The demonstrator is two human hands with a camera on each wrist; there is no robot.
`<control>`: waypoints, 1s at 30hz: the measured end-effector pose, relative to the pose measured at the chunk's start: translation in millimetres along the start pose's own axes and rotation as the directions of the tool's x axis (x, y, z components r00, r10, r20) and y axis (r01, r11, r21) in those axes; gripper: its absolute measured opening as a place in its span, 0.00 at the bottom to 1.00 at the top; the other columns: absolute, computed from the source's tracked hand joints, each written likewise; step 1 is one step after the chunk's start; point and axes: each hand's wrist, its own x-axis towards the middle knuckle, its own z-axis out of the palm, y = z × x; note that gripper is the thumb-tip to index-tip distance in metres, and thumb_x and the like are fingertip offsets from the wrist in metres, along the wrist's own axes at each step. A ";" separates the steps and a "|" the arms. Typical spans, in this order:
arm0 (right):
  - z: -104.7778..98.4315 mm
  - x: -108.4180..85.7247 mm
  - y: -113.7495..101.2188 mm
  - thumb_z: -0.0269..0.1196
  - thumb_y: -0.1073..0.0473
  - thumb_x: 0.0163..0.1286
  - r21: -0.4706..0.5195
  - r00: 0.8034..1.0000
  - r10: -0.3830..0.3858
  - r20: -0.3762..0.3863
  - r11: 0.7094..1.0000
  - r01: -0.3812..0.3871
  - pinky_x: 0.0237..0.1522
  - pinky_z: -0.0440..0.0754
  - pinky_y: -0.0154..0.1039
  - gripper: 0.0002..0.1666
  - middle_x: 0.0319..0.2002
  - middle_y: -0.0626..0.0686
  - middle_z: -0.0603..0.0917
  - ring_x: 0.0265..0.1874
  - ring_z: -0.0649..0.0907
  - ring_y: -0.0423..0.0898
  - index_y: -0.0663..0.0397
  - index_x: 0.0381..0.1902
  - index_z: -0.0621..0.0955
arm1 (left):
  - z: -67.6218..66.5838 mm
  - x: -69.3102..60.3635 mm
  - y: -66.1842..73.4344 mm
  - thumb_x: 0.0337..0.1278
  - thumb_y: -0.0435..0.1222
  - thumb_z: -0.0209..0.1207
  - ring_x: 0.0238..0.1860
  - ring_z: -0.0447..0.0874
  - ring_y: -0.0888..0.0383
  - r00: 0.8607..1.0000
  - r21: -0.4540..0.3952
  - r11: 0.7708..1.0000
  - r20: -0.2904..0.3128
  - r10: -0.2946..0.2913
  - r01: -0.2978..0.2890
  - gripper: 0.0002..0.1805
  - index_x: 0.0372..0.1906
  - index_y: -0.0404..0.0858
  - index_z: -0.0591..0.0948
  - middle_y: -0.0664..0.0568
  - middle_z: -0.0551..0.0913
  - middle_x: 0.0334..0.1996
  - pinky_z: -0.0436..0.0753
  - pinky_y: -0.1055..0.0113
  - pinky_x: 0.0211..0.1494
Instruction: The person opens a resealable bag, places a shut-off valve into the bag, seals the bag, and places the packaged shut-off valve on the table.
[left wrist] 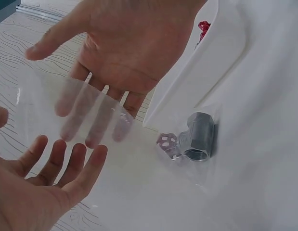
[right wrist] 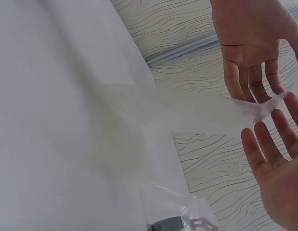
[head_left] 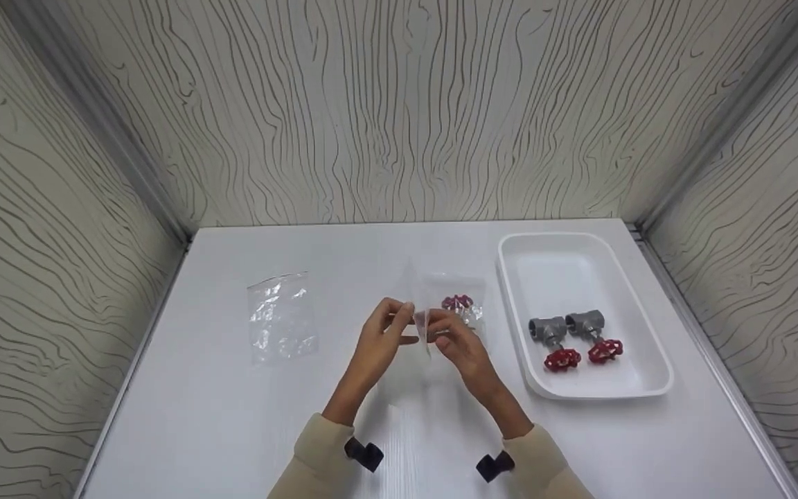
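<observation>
Between the two hands a thin clear plastic bag [head_left: 422, 320] stands upright. The left hand [head_left: 377, 341] touches its left side with spread, slightly bent fingers. Across from it, the right hand [head_left: 470, 355] has long, nearly straight fingers against the bag; in the left wrist view they show through the film [left wrist: 98, 113], whether inside or behind it I cannot tell. Just beyond the right hand lies another clear bag with a grey metal valve [left wrist: 199, 137] and a red-pink handwheel [head_left: 457, 302], partly covered by the fingers in the head view.
On the right of the white table [head_left: 184, 416] is a white tray [head_left: 579, 387] holding two grey valves [head_left: 586, 322] with red handwheels [head_left: 562, 360]. A flat clear bag [head_left: 282, 320] lies at the left. Wood-patterned walls [head_left: 399, 111] enclose the table's back and sides.
</observation>
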 end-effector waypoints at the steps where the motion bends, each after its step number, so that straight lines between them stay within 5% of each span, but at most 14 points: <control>1: 0.2 0.0 0.3 0.50 0.67 0.82 -0.011 1.000 -0.004 -0.003 1.000 0.003 0.65 0.80 0.36 0.13 0.69 0.62 0.76 0.65 0.79 0.42 0.60 0.54 0.80 | 0.7 -0.5 0.1 0.82 0.49 0.55 0.61 0.85 0.48 1.000 0.014 1.000 -0.002 0.000 0.000 0.19 0.53 0.35 0.76 0.43 0.82 0.53 0.91 0.58 0.57; 12: 5.2 5.6 -6.4 0.55 0.64 0.84 -0.035 0.980 0.113 -0.165 0.992 -0.121 0.47 0.86 0.33 0.11 0.50 0.62 0.86 0.50 0.84 0.40 0.61 0.51 0.83 | 4.2 -3.0 -0.6 0.77 0.41 0.61 0.51 0.87 0.57 0.999 0.203 0.978 -0.016 0.051 -0.047 0.06 0.45 0.43 0.82 0.54 0.87 0.45 0.88 0.63 0.52; 24: 8.6 9.6 -9.7 0.65 0.61 0.79 -0.114 0.965 0.118 -0.236 0.983 -0.148 0.36 0.90 0.41 0.06 0.39 0.54 0.88 0.37 0.86 0.41 0.59 0.45 0.85 | 5.5 -3.4 -3.1 0.75 0.40 0.63 0.45 0.85 0.61 0.992 0.296 0.947 0.020 0.125 -0.126 0.05 0.44 0.45 0.87 0.55 0.88 0.41 0.86 0.68 0.49; 30: 8.0 10.3 -9.8 0.62 0.66 0.79 -0.141 0.953 0.133 -0.273 0.974 -0.177 0.31 0.89 0.40 0.06 0.39 0.58 0.91 0.34 0.89 0.46 0.59 0.40 0.86 | 3.2 -2.9 -3.3 0.73 0.33 0.61 0.37 0.84 0.62 0.990 0.274 0.952 0.033 0.136 -0.140 0.05 0.48 0.37 0.78 0.52 0.85 0.38 0.88 0.71 0.42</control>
